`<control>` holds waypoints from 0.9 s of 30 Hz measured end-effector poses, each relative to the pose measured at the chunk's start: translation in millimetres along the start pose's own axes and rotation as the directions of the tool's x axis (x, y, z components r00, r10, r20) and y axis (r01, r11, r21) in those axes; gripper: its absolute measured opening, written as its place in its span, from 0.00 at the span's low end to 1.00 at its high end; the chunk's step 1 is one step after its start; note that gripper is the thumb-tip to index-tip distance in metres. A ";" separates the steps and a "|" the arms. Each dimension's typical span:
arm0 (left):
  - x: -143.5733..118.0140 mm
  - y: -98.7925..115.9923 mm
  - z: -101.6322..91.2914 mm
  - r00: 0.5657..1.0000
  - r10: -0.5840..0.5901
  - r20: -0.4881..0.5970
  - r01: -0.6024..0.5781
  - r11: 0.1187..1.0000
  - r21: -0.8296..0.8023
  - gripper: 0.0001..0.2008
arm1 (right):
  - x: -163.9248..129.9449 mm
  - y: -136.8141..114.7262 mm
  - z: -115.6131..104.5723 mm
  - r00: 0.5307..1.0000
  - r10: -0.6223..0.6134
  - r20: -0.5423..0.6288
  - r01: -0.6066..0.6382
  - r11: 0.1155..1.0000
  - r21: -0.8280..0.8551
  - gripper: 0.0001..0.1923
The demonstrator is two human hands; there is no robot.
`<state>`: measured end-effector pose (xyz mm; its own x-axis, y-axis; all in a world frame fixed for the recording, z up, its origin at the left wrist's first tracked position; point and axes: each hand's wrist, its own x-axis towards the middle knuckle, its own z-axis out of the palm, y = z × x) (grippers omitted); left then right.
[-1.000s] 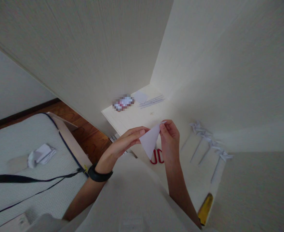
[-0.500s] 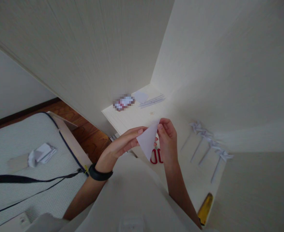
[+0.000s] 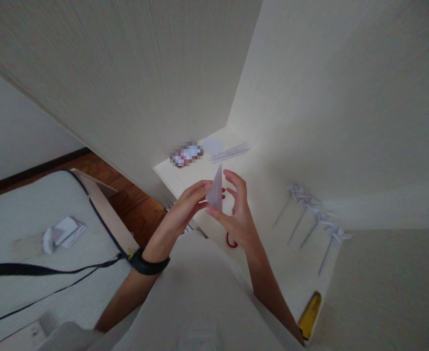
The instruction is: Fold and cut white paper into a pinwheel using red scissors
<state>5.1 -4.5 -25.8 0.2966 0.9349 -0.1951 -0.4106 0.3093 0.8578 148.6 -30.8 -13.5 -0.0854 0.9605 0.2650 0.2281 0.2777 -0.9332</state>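
Left hand [image 3: 185, 207] has it: thumb on the near face, fingers behind, a light pinch on the folded paper [image 3: 217, 192], smooth, white, crisp-edged, a narrow triangle standing point-up above the table. And the right hand [image 3: 238, 222] is spread, fingers curved and parted beside the sheet, thumb tip at its lower edge; whether that thumb presses or merely touches, I can't tell.

Just under the right hand, a glossy red loop of the scissors [image 3: 231, 241] peeks out. Around it runs the pale, smooth table [image 3: 269, 207]. Toward the far corner, thin straight sticks [image 3: 230, 153] lie bunched beside a flat white sheet [image 3: 212, 145], with a pixelated object [image 3: 186, 155] next to that. Over to the right, paper pinwheels [image 3: 314, 204] in a row, angular blades on slim stems, and a yellow object [image 3: 310, 314] at the near edge. Out left, a mattress [image 3: 35, 195] with woven texture and dark piping, then glossy brown wood floor [image 3: 137, 209].

And here's the change! Half a second ago the right fingers gripped the triangle's upper corner; now they've come off it, the paper has swung upright and looks narrower, and only one scissor loop shows instead of two.
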 end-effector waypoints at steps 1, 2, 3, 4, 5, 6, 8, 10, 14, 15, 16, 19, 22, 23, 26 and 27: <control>-0.1 1.1 0.0 1.000 0.005 -0.006 -0.005 1.000 0.001 0.13 | 0.7 0.5 -0.1 1.000 -0.006 -0.012 0.006 1.000 -0.017 0.37; 0.0 2.2 -0.4 1.000 0.008 -0.011 -0.008 1.000 0.001 0.13 | 1.5 1.3 -0.7 1.000 -0.013 -0.025 0.012 1.000 -0.025 0.35; 0.3 3.2 -1.2 1.000 0.009 -0.016 -0.009 1.000 -0.001 0.14 | 2.5 2.1 -1.5 0.999 -0.020 -0.037 0.019 1.000 -0.024 0.33; 0.6 4.0 -2.2 1.000 0.009 -0.023 -0.009 1.000 -0.004 0.14 | 3.4 2.9 -2.6 0.998 -0.026 -0.051 0.025 1.000 -0.014 0.32; 1.1 4.7 -3.4 0.999 0.009 -0.034 -0.009 1.000 -0.010 0.14 | 4.3 3.6 -3.7 0.997 -0.028 -0.070 0.029 1.000 0.003 0.30; 1.7 5.0 -4.5 0.999 0.008 -0.046 -0.009 1.000 -0.019 0.13 | 5.1 4.1 -4.7 0.995 -0.024 -0.092 0.027 0.999 0.024 0.28; 3.0 5.0 -6.3 0.998 0.004 -0.063 -0.007 0.999 -0.042 0.12 | 6.3 5.2 -6.3 0.991 -0.001 -0.136 0.009 0.998 0.055 0.26; 4.1 4.4 -7.4 0.998 -0.003 -0.070 -0.002 0.998 -0.068 0.10 | 6.7 6.9 -7.2 0.985 0.038 -0.169 -0.026 0.997 0.070 0.25; 5.1 3.3 -8.3 0.998 -0.012 -0.063 0.005 0.994 -0.106 0.09 | 6.2 13.0 -7.5 0.969 0.116 -0.220 -0.100 0.992 0.079 0.22; 5.0 3.6 -8.4 0.998 -0.009 -0.062 0.002 0.994 -0.113 0.08 | 6.1 14.6 -7.4 0.964 0.132 -0.232 -0.116 0.990 0.082 0.20; 4.9 4.3 -8.3 0.998 -0.004 -0.059 -0.003 0.993 -0.119 0.08 | 6.3 15.9 -7.2 0.960 0.144 -0.242 -0.127 0.988 0.083 0.19; 4.4 7.7 -6.6 1.000 -0.005 -0.008 0.004 0.993 -0.122 0.10 | 7.3 17.7 -5.9 0.952 0.157 -0.262 -0.143 0.987 0.073 0.16; 4.4 9.3 -3.1 0.996 -0.013 0.085 0.023 0.993 -0.113 0.16 | 8.0 16.7 -3.8 0.947 0.154 -0.281 -0.149 0.988 0.038 0.14; 4.3 8.6 -2.0 0.995 -0.008 0.103 0.019 0.994 -0.111 0.17 | 7.8 16.0 -3.0 0.945 0.153 -0.289 -0.153 0.988 0.023 0.13; 2.9 4.4 0.6 0.993 0.030 0.117 -0.019 0.995 -0.095 0.18 | 6.4 13.1 -1.0 0.937 0.141 -0.319 -0.159 0.987 -0.031 0.12; 1.9 3.0 1.3 0.992 0.043 0.120 -0.033 0.996 -0.083 0.18 | 6.0 11.9 -0.5 0.935 0.129 -0.329 -0.155 0.987 -0.052 0.12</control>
<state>5.6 -2.0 -23.0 0.3804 0.9195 -0.0995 -0.4900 0.2916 0.8215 151.3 -21.7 -22.9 0.2689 0.9406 0.2073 0.2889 0.1266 -0.9489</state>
